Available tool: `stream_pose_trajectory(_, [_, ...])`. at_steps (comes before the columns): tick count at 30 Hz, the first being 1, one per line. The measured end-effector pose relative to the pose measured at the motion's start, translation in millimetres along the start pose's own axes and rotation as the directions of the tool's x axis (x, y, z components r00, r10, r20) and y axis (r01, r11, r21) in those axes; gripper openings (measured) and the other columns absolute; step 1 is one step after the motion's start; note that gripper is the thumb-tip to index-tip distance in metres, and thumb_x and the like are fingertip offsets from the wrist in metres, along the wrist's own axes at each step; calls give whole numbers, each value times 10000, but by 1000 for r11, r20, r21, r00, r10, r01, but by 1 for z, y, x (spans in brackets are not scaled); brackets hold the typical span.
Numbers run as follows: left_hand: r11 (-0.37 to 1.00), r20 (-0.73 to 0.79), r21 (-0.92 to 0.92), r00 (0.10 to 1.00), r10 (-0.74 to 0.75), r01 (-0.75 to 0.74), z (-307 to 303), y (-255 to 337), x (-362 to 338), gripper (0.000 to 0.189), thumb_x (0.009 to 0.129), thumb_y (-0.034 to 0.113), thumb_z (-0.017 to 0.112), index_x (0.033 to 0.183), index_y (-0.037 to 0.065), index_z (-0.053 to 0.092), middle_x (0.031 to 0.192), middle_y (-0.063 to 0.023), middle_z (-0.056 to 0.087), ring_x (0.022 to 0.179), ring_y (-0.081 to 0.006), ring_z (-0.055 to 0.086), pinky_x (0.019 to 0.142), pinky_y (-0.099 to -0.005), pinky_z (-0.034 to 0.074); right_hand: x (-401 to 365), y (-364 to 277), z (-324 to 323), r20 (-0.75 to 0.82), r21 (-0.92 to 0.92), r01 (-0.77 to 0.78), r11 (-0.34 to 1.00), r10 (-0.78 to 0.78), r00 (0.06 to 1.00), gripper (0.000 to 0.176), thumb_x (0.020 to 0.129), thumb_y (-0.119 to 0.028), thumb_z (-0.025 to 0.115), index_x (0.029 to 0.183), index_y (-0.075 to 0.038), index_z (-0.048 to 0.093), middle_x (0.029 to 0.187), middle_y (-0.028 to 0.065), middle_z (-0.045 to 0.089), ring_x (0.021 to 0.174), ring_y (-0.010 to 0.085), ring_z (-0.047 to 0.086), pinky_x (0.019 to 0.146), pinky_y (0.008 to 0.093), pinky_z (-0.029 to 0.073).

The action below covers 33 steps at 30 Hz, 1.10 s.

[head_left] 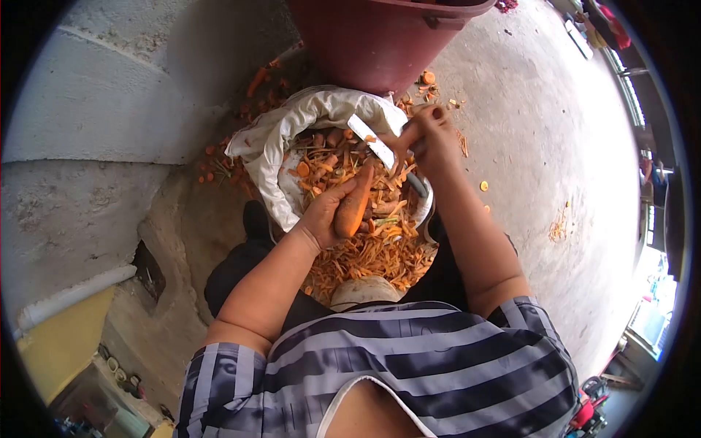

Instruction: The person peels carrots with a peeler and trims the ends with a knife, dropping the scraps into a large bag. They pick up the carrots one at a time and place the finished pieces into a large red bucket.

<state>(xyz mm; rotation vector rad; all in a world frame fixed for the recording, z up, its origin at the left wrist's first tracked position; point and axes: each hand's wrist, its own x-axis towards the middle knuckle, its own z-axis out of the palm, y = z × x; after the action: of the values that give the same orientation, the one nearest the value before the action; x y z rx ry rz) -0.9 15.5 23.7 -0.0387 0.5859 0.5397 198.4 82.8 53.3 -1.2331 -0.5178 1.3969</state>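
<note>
A large carrot (353, 206) lies in my left hand (323, 213), its thin end pointing up and away from me. My right hand (432, 139) is closed around the handle of a peeler (373, 141), whose pale, flat head is just above the carrot's thin end; a gap between them cannot be judged. Below both hands is a white sack (266, 168) with its rim rolled open. Inside it are several carrots and many orange peelings (380, 257).
A big dark red tub (372, 45) stands just beyond the sack. Carrot scraps (216, 163) lie on the concrete floor (511, 146) left of the sack, and some slices to the right. A grey wall (80, 109) rises on the left.
</note>
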Motion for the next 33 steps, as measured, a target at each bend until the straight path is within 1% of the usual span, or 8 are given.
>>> stream_pose_trajectory(6, [992, 16, 119, 999, 31, -32, 4, -3, -3, 314, 912, 294, 422, 1127, 69, 469, 947, -46, 557, 736, -137, 591, 569, -295, 535, -46, 17, 25, 391, -478, 172, 861, 33, 920, 175, 784, -182, 603, 839, -21, 566, 717, 60, 603, 634, 106, 554, 504, 232, 449])
stream_pose_trajectory(9, [998, -37, -3, 997, -68, 68, 9, -5, -2, 319, 913, 297, 422, 1113, 55, 479, 903, -39, 560, 716, -137, 591, 552, -282, 536, 2, 5, 0, 27, -286, -69, 956, 80, 996, 158, 773, -149, 609, 817, -8, 554, 643, 54, 570, 516, 104, 522, 432, 232, 415])
stream_pose_trajectory(13, [991, -81, 129, 996, 40, -29, 17, -5, -7, 321, 913, 303, 422, 1095, 48, 494, 812, -37, 559, 706, -138, 591, 587, -292, 531, 28, 1, -22, -138, -40, 135, 990, -139, 981, 128, 793, -119, 594, 844, -35, 512, 667, 66, 540, 476, 133, 505, 396, 234, 412])
stream_pose_trajectory(19, [995, 93, 64, 993, 70, -76, -16, -6, 7, 343, 907, 325, 415, 1100, 50, 486, 932, -100, 559, 775, -188, 597, 616, -336, 529, -48, 30, 24, 529, -157, 62, 986, 30, 848, 126, 750, -103, 647, 796, -46, 545, 735, 23, 541, 616, 90, 499, 539, 235, 435])
stream_pose_trajectory(20, [924, 105, 356, 988, 111, -141, -18, -8, 3, 344, 910, 324, 403, 1100, 49, 484, 929, -105, 556, 795, -188, 578, 614, -315, 511, -46, 26, 22, 436, -236, -4, 972, 109, 893, 123, 751, -101, 642, 799, -40, 546, 730, 22, 545, 606, 90, 501, 532, 234, 432])
stream_pose_trajectory(24, [997, 56, 9, 995, -78, 77, -8, -6, 1, 333, 901, 314, 429, 1092, 50, 496, 863, -63, 575, 701, -182, 589, 562, -294, 502, 6, 15, -7, 53, -263, -23, 964, 38, 998, 179, 765, -168, 635, 845, -27, 559, 650, 65, 582, 492, 104, 517, 417, 229, 417])
stream_pose_trajectory(27, [990, -44, 137, 998, -34, 40, -1, -3, -2, 340, 909, 324, 403, 1113, 64, 483, 878, -66, 573, 707, -177, 587, 548, -306, 498, 29, 9, -26, -153, -101, 100, 990, -115, 982, 141, 778, -95, 608, 872, -58, 509, 684, 50, 538, 525, 113, 512, 437, 217, 408])
stream_pose_trajectory(33, [954, -7, 275, 992, 124, -117, 3, 0, -3, 354, 913, 322, 370, 1111, 50, 479, 901, -90, 578, 722, -191, 604, 551, -335, 520, -53, 20, 24, 492, -200, 122, 972, -8, 871, 174, 724, -105, 653, 822, -54, 519, 745, 20, 538, 669, 95, 508, 577, 234, 431])
